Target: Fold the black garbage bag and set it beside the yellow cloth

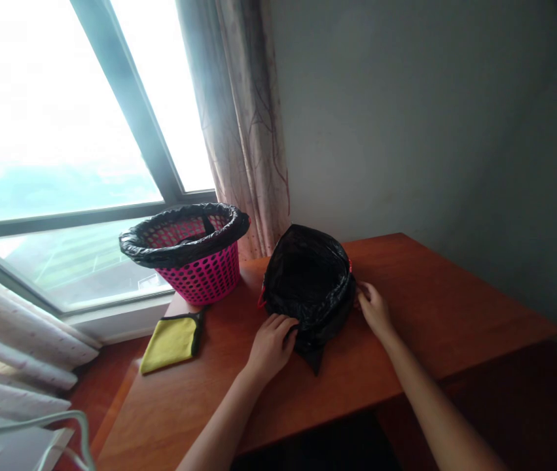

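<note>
A black trash bag (307,278) stands on the wooden table with its wide mouth opened toward me. Bits of red drawstring show at its left and right sides, and a pointed corner of plastic hangs down at the front. Whether a bin is inside the bag cannot be seen. My left hand (274,340) has its fingers curled over the bag's near left edge. On the opposite side, my right hand (372,307) pinches the plastic near the rim, its fingertips partly hidden. A pink perforated basket (204,275) stands to the left, with black plastic folded over its rim.
A folded yellow cloth (171,343) with a dark edge lies on the wooden table (435,301), in front of the basket. Behind are a window (62,118), a patterned curtain (249,131) and a grey wall. A pale tube-like frame (82,425) is at the lower left.
</note>
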Tool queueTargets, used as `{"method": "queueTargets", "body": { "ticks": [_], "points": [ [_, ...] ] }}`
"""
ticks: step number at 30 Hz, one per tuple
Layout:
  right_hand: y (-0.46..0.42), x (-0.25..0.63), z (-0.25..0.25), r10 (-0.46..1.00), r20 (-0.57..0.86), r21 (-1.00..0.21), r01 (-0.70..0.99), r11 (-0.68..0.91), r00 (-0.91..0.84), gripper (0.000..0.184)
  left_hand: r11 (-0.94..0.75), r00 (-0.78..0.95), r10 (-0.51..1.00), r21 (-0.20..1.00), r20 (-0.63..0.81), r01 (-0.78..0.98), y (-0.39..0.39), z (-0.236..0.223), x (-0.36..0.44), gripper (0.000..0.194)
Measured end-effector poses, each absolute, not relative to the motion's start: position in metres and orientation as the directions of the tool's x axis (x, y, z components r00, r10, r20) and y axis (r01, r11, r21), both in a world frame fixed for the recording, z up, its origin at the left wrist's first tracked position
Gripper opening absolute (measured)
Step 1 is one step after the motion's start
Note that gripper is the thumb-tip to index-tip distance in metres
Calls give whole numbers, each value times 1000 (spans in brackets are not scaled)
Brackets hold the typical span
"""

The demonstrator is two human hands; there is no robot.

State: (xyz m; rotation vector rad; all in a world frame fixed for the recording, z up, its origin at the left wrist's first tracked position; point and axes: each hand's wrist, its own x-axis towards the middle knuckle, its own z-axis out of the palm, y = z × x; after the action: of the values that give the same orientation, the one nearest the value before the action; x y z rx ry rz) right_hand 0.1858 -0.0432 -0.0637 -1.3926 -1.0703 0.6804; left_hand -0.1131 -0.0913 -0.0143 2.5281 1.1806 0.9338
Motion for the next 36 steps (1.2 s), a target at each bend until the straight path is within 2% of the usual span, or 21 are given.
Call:
{"method": "queueTargets", "body": {
  "ticks": [3,7,10,13,16,22,26,31,36],
  "points": [
    [-43,185,-61,893,189,-973,202,114,409,49,-628,422,777,525,468,575,-92,-13,-113,19],
    [-45,186,-57,892,183,-975,192,111,413,50,-452,195,892,812,408,369,-90,-12,-112,13],
    [-57,185,-57,888,140,-984,160,76,437,51,-363,94,932,898,350,249,-83,-9,-113,13],
    [-82,179,-56,913,58,-993,116,12,403,48,-308,28,951,940,307,147,-74,-6,-115,21],
    [-115,168,-50,958,8,-993,112,-25,286,44,-251,-26,968,968,252,22,-69,-1,-114,29],
    [-167,138,-27,993,-30,-967,247,-58,113,45,-139,-22,990,982,137,-130,-76,19,-105,35],
    [-184,122,-25,993,52,-907,421,1,110,46,-90,13,996,981,93,-171,-86,37,-96,34],
    [-191,114,-35,940,305,-696,709,112,151,60,-145,64,985,976,157,-162,-92,53,-90,33],
    [-190,117,-37,918,355,-636,765,100,175,49,-290,103,951,956,293,-41,-96,67,-91,27]
  ]
}}
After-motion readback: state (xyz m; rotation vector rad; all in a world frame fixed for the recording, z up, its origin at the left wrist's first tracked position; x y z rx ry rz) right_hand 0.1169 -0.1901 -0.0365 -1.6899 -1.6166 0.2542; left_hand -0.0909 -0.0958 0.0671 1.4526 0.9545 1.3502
